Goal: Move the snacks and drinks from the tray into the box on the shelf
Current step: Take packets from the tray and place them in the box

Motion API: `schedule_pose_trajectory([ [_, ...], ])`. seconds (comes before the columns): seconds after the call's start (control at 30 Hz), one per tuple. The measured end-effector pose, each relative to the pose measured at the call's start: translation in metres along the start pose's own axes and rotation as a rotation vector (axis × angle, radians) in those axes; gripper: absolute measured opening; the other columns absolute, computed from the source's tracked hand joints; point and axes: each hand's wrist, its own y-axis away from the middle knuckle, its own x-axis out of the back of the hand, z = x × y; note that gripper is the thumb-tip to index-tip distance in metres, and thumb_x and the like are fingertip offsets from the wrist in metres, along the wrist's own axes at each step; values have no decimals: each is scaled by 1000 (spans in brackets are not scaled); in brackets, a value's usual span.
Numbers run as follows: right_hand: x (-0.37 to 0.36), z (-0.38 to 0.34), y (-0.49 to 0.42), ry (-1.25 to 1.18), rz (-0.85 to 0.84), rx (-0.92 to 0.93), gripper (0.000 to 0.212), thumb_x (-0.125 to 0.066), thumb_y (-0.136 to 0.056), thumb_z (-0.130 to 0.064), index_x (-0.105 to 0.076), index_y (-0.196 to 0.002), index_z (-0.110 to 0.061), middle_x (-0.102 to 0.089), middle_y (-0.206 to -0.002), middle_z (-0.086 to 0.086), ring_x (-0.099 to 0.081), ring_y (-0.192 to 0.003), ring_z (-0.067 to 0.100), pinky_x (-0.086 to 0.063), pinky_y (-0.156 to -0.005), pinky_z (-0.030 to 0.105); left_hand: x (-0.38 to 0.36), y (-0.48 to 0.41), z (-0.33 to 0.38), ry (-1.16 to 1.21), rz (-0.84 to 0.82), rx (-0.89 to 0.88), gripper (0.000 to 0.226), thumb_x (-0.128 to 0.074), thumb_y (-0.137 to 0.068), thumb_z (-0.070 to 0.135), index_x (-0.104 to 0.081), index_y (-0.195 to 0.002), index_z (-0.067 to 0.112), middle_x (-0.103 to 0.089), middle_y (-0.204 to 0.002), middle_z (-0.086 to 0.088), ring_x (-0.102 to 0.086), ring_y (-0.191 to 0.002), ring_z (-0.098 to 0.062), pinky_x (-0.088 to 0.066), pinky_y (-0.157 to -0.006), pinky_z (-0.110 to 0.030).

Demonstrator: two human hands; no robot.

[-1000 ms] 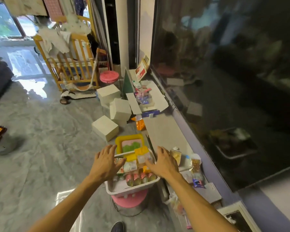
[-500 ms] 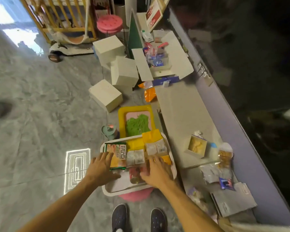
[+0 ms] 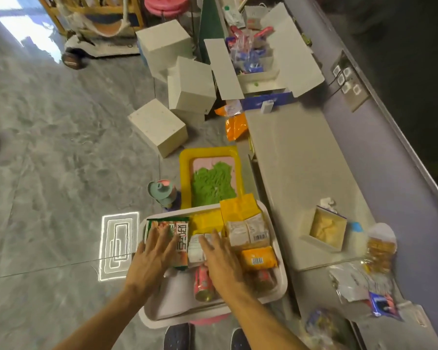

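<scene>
A white tray (image 3: 281, 286) sits on a pink stool below me. It holds a green snack pack (image 3: 180, 228), yellow snack packs (image 3: 238, 210), an orange pack (image 3: 259, 258) and red drink cans (image 3: 202, 284). My left hand (image 3: 152, 258) lies flat on the green pack with fingers spread. My right hand (image 3: 220, 258) rests on a white-labelled packet and over the cans, fingers straight. An open white box (image 3: 253, 72) with blue and red packets inside stands at the far end of the low shelf (image 3: 301, 173).
A yellow tray of green sand (image 3: 210, 178) lies on the floor beyond the white tray, a small teal toy (image 3: 162, 193) beside it. White blocks (image 3: 177, 97) are scattered on the floor. A small open carton (image 3: 326, 228) and loose wrappers (image 3: 364, 279) lie on the shelf.
The view has tilted down and closer to the tray. My left hand has slid up onto the green pack. My right hand has shifted left onto the middle packet.
</scene>
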Motion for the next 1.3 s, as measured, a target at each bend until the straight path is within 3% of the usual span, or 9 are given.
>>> schedule_pose_trajectory([
  [0.17,13,2,7,-148,8,-10,69,-48,-105,-5,-26,-165,-30,-15,-173,7,-28,-154,35,-33,-124,44,25,16,-7,-7,-29,-31,103,-99,-56,36,-56,-148,21,-55,-152,-16,-61,-130,-44,-63,-79,-51],
  [0.27,35,-2,16,-225,21,-10,83,-47,-100,5,-22,-166,-38,-8,-176,-4,-14,-161,28,-26,-129,42,64,34,-8,81,46,-65,74,-65,-78,44,-53,-148,24,-56,-151,-12,-66,-125,-36,-64,-72,-42],
  [0.37,73,-9,30,-260,61,6,92,-52,-95,7,-21,-163,-46,-13,-176,-7,-15,-161,24,-23,-130,40,124,48,-4,121,100,-40,68,-54,-77,48,-55,-142,25,-60,-142,-7,-72,-115,-28,-63,-61,-35],
  [0.57,194,-19,82,-272,224,2,88,-51,-103,-3,-15,-160,-59,-15,-175,-13,-29,-157,16,-29,-124,35,231,65,2,137,240,-7,66,-53,-87,58,-53,-148,32,-62,-147,-6,-72,-117,-29,-62,-63,-33],
  [0.67,246,-10,104,-322,425,-5,101,-74,-89,-21,-14,-155,-69,-40,-166,-12,-48,-145,10,-42,-114,25,303,72,19,183,296,-33,70,-52,-85,66,-47,-150,40,-63,-146,1,-72,-117,-23,-62,-63,-28],
  [0.87,362,-15,203,-285,612,-42,72,-62,-101,-26,-30,-157,-57,-23,-171,-18,-43,-146,11,-33,-117,22,432,94,58,245,440,-187,92,-71,-65,65,-46,-152,46,-58,-151,5,-68,-123,-20,-66,-70,-32],
  [1.0,409,-29,275,-291,734,-139,76,-67,-101,-26,-18,-136,-73,-17,-169,-23,-33,-152,6,-17,-114,10,490,104,79,210,486,-343,103,-72,-66,71,-31,-158,50,-50,-157,11,-64,-130,-16,-65,-81,-35],
  [1.1,422,-42,336,-266,799,-228,71,-62,-105,-25,-23,-152,-61,-12,-171,-21,-26,-156,10,-20,-121,18,521,122,105,220,481,-465,91,-68,-71,71,-34,-155,57,-34,-164,21,-51,-142,-9,-64,-90,-38],
  [1.3,402,-50,462,-267,931,-447,65,-57,-108,-28,-26,-164,-41,-9,-175,-14,-27,-156,9,-25,-120,19,544,169,186,176,477,-688,89,-71,-74,62,-37,-156,52,-39,-163,20,-66,-126,-11,-65,-82,-35],
])
